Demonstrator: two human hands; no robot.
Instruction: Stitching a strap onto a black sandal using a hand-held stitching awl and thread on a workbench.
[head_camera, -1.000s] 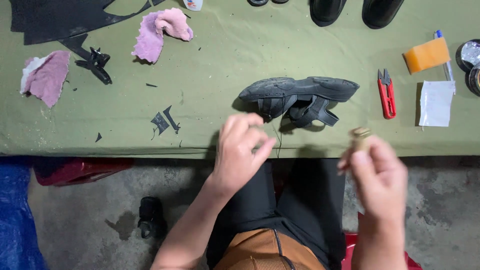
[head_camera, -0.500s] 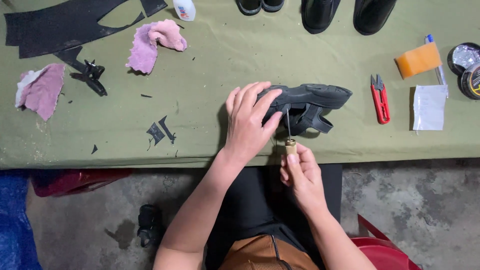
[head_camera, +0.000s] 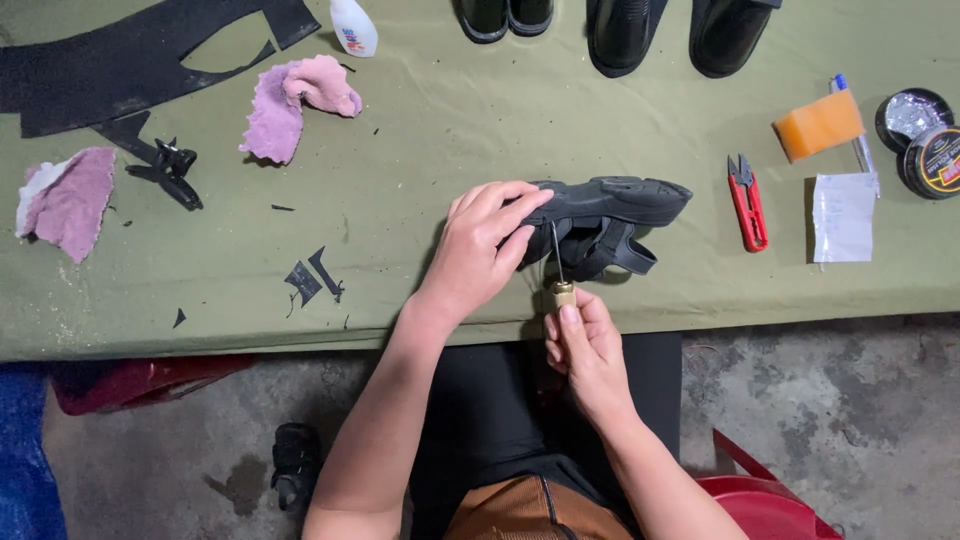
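A black sandal (head_camera: 610, 215) lies on its side on the green table cover (head_camera: 450, 130), near the front edge. My left hand (head_camera: 480, 250) grips the sandal's left end and holds it down. My right hand (head_camera: 585, 345), just below the table edge, holds an awl (head_camera: 560, 280) by its brass-coloured handle. The awl's thin metal needle points up into the sandal near the straps.
Red thread snips (head_camera: 748, 200), an orange sponge (head_camera: 818, 125), white paper (head_camera: 843, 217) and two round tins (head_camera: 925, 135) lie right. Pink rags (head_camera: 290, 100), black scraps (head_camera: 310, 278), a black sheet (head_camera: 120, 60) and a white bottle (head_camera: 353, 27) lie left. Dark shoes (head_camera: 680, 30) stand behind.
My left hand moved from the table edge onto the sandal. My right hand swung in from the right and brought the awl's needle up to the sandal.
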